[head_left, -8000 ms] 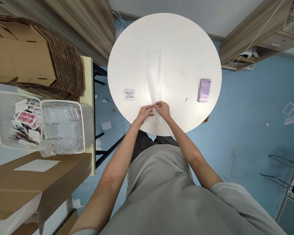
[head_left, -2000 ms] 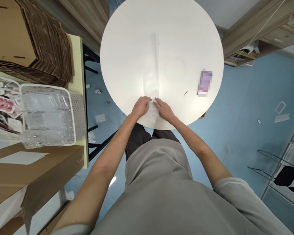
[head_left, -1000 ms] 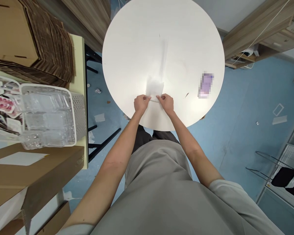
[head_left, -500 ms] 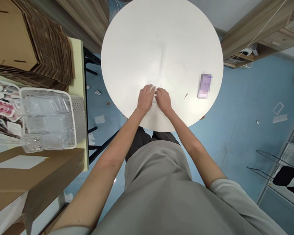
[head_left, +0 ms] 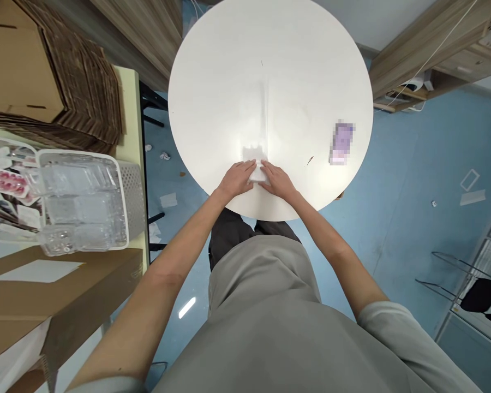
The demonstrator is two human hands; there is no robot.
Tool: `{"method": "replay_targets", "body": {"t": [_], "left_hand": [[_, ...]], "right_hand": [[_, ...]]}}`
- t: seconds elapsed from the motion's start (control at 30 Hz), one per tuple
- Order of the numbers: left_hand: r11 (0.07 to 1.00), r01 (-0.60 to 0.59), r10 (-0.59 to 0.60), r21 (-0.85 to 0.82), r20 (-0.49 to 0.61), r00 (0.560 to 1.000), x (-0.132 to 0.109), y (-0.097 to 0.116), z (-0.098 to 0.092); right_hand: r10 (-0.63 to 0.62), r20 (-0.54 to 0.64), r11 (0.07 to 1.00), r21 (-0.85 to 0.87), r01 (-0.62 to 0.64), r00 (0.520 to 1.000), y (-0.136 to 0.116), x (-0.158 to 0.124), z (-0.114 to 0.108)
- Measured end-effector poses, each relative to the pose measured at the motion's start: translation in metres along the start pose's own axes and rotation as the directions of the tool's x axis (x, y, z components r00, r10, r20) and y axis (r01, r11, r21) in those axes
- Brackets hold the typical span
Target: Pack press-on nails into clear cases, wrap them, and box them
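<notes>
Toward the bench's (head_left: 311,98) near edge, the wrap (head_left: 258,174) is flanked by left hand (head_left: 237,179) and right hand (head_left: 280,181), both spread.

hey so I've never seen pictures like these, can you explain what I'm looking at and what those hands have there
There's no machine, just a person's bare left hand and right hand. One camera worn on that person's head takes every picture, looking forward and down, so their grey shirt fills the bottom. On the round white table, both hands touch a small whitish packet; whether they grip it or just press it, I can't tell. Toward the table's right edge lies a purple item, blurred into blocks.
</notes>
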State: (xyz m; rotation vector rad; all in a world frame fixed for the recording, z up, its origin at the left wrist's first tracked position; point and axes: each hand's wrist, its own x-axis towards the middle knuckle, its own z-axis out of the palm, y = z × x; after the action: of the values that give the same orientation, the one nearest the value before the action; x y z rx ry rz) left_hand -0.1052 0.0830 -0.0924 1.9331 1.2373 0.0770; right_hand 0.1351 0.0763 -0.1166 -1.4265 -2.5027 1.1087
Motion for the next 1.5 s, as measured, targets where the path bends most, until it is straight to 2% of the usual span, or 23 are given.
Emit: {"method": "replay_targets", "body": {"t": [0.13, 0.27, 0.4, 0.47, 0.6, 0.73, 0.83, 0.87, 0.93, 1.0, 1.03, 1.1, 1.17, 1.3, 1.5], "left_hand": [[0.994, 0.066, -0.067, -0.092, -0.005, 0.998, -0.016, 0.005, 0.005], [0.942, 0.208, -0.227, -0.262, -0.047, 0.973, -0.016, 0.008, 0.002], [0.902, 0.274, -0.332, -0.334, -0.129, 0.935, 0.000, 0.004, -0.001], [0.888, 0.326, -0.395, -0.325, -0.174, 0.902, 0.010, 0.002, 0.000], [0.839, 0.445, -0.520, -0.313, -0.220, 0.825, 0.028, -0.001, 0.004], [0.809, 0.485, -0.566, -0.334, -0.215, 0.796, 0.040, 0.003, 0.008], [0.828, 0.464, -0.553, -0.314, -0.318, 0.771, 0.048, 0.006, 0.008], [0.860, 0.428, -0.506, -0.278, -0.355, 0.786, 0.051, 0.007, 0.007], [0.941, 0.298, -0.336, -0.160, -0.345, 0.876, 0.057, 0.008, 0.005], [0.988, 0.150, -0.155, -0.040, -0.224, 0.962, 0.061, 0.007, 0.000], [0.995, 0.096, -0.093, 0.007, -0.155, 0.983, 0.062, 0.006, -0.003], [0.996, 0.045, -0.041, 0.074, -0.064, 0.997, 0.059, 0.002, -0.008], [0.994, 0.030, -0.027, 0.105, -0.031, 0.999, 0.054, -0.002, -0.014], [0.993, 0.000, 0.001, 0.122, -0.010, 1.000, 0.045, -0.008, -0.021], [0.986, 0.020, -0.022, 0.163, 0.012, 1.000, 0.041, -0.002, -0.021]], "right_hand": [[-0.023, -0.005, 1.000, 0.014, 0.023, 1.000, -0.006, -0.017, -0.004], [0.059, -0.036, 0.998, 0.034, -0.058, 0.998, -0.005, -0.009, -0.012], [0.238, -0.044, 0.966, 0.114, -0.232, 0.970, -0.002, 0.016, -0.019], [0.285, -0.058, 0.949, 0.158, -0.273, 0.957, 0.002, 0.028, -0.021], [0.299, -0.148, 0.944, 0.193, -0.269, 0.943, 0.013, 0.051, -0.018], [0.297, -0.227, 0.953, 0.134, -0.272, 0.928, 0.023, 0.069, -0.015], [0.238, -0.237, 0.971, 0.075, -0.226, 0.942, 0.022, 0.075, -0.018], [0.208, -0.228, 0.978, 0.054, -0.201, 0.951, 0.021, 0.076, -0.020], [0.160, -0.192, 0.987, 0.023, -0.159, 0.968, 0.019, 0.077, -0.024], [0.148, -0.161, 0.989, 0.026, -0.146, 0.976, 0.019, 0.076, -0.028], [0.148, -0.151, 0.989, 0.039, -0.144, 0.977, 0.020, 0.074, -0.029], [0.142, -0.144, 0.989, 0.061, -0.135, 0.979, 0.023, 0.070, -0.029], [0.109, -0.137, 0.993, 0.058, -0.102, 0.985, 0.026, 0.064, -0.026], [0.028, -0.092, 1.000, -0.004, -0.029, 0.995, 0.030, 0.049, -0.014], [0.019, -0.068, 0.998, -0.053, -0.022, 0.998, 0.027, 0.031, -0.007]]}}
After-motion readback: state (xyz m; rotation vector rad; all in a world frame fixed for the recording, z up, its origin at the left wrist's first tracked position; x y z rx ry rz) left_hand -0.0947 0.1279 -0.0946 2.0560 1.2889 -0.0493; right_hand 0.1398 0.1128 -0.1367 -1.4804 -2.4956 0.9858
